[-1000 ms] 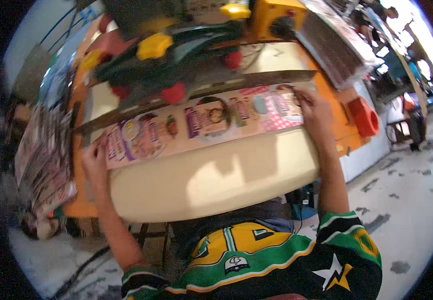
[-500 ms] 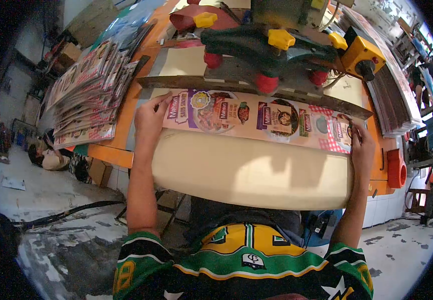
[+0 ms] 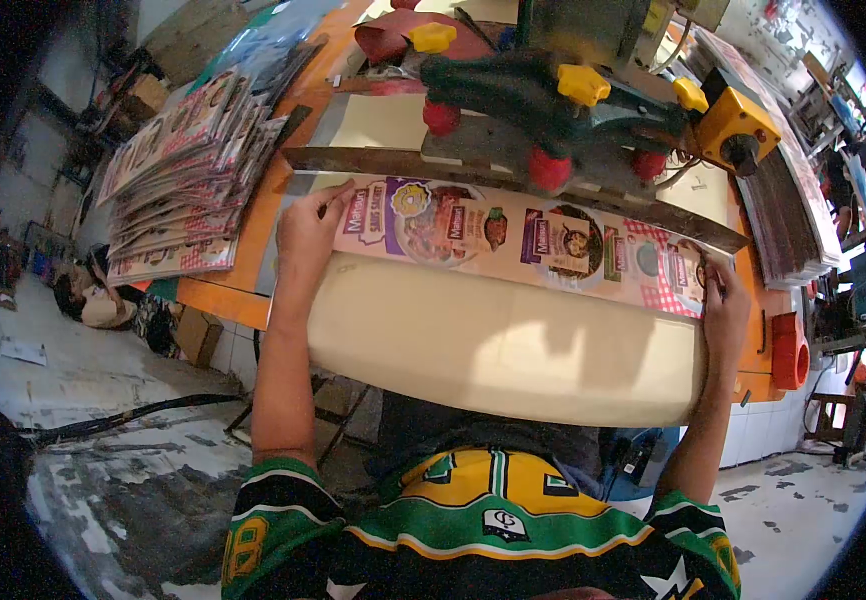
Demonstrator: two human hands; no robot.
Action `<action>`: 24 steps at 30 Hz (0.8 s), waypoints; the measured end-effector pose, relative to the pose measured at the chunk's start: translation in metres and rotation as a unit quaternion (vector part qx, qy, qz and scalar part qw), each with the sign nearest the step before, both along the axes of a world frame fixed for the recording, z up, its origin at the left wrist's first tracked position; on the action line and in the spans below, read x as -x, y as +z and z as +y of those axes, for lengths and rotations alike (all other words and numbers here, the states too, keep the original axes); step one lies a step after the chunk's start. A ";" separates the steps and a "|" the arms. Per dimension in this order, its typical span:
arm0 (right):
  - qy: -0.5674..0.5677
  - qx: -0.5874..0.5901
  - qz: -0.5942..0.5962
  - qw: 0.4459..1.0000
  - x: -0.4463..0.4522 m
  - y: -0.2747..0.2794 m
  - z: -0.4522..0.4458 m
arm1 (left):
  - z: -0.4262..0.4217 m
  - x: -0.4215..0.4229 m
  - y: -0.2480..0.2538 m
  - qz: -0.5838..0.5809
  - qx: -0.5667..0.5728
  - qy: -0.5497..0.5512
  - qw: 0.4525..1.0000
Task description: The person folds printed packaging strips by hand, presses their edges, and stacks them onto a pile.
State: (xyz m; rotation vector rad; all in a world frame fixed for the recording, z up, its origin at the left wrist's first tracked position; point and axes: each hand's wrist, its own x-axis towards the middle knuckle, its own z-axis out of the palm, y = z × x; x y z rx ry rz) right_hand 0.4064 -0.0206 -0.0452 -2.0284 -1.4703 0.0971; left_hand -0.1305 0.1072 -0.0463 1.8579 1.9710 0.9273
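Observation:
A long printed strip [image 3: 503, 240] with food pictures and "Mahsuri" labels lies across the cream work surface [image 3: 493, 345], its far edge along a dark metal bar [image 3: 513, 185]. My left hand [image 3: 308, 235] pinches the strip's left end between thumb and fingers. At the opposite end, my right hand [image 3: 723, 300] grips the right corner, by the red checked print. Just beyond the bar stands a dark green machine head [image 3: 543, 95] with yellow star knobs [image 3: 583, 85] and red round feet [image 3: 549, 168].
A leaning stack of printed sheets in clear film [image 3: 178, 180] sits at the left on the orange table [image 3: 223, 302]. Another tall stack [image 3: 788, 210] stands at the right. A yellow control box [image 3: 736, 130] is beside the machine, and a red ring-shaped holder [image 3: 790, 350] juts from the right edge.
The whole scene has shifted slightly in view as my head moved. Both hands keep hold of the strip's ends, and it stays against the bar.

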 end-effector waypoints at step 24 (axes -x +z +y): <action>-0.028 -0.034 0.117 0.992 0.027 0.009 -0.041 | -0.059 -0.013 0.001 -0.045 -0.023 -0.032 0.998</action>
